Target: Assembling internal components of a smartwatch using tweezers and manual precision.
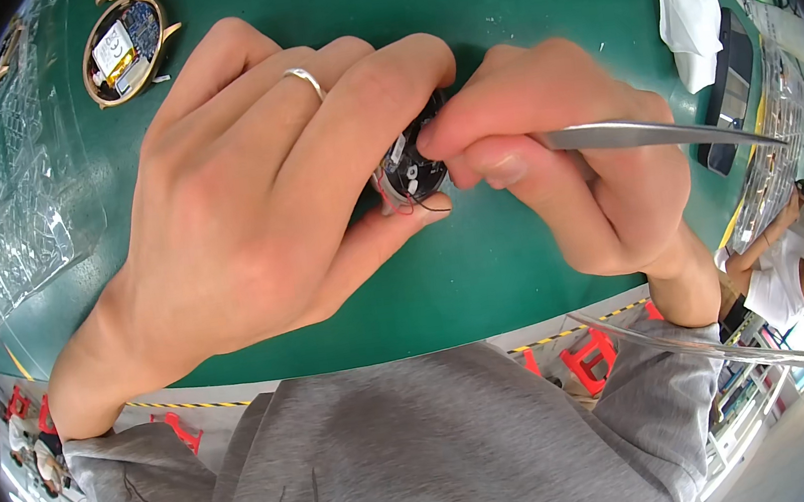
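Note:
Between the fingers and thumb of my left hand (245, 195) is a small round black watch part (421, 176) with thin dark and reddish wires at its near edge. Its far side is covered by my fingers. My right hand (596, 117) is closed around metal tweezers (648, 132), their tips pointing off to the right, away from the part. The thumb and index fingertips of that hand are pressed close together at the part's right edge. Whether they pinch something small there is hidden.
At the far left, an open watch case (128, 46) shows a battery and blue circuit board. Clear plastic trays (26, 212) lie along the left side of the green table (448, 300). A white cloth (686, 5) and a dark flat device (726, 91) are at right. Another person (786, 274) sits beyond.

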A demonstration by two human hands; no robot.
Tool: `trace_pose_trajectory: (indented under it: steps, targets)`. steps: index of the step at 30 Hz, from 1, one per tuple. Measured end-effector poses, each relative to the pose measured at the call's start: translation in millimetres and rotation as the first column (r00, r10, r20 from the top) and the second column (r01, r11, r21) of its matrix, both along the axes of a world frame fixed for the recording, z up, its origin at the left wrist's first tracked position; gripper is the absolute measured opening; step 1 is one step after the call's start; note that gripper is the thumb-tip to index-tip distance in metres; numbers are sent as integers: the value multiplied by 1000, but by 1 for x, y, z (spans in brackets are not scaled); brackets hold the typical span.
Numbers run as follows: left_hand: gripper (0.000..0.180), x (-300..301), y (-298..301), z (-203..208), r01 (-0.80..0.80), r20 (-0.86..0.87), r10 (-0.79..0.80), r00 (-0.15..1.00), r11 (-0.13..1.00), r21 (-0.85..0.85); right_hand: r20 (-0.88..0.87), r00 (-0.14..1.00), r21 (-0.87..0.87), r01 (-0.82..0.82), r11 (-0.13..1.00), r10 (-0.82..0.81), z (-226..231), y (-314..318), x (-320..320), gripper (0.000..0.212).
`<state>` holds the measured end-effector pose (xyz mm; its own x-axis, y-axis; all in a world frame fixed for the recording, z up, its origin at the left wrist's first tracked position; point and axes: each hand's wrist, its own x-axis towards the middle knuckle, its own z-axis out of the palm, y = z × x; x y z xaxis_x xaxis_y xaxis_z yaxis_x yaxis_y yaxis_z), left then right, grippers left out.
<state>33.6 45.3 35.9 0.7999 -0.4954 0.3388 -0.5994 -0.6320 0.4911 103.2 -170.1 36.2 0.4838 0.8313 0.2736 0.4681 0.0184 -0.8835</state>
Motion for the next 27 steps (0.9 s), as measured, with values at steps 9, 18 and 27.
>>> trace_pose_trajectory:
  steps: [9, 18, 27]
  targets:
    - [56, 1, 1, 1, 21, -25, -21, 999, 1000, 0, 104, 994, 104, -45, 994, 34, -6, -2, 4, 9]
    - [57, 4, 3, 5, 38, -70, -38, 997, 999, 4, 53, 997, 167, -57, 984, 48, -9, -1, 7, 10]
    - [57, 5, -1, 7, 27, -108, -24, 994, 999, 27, 63, 997, 208, -60, 976, 48, -13, -3, 6, 9]
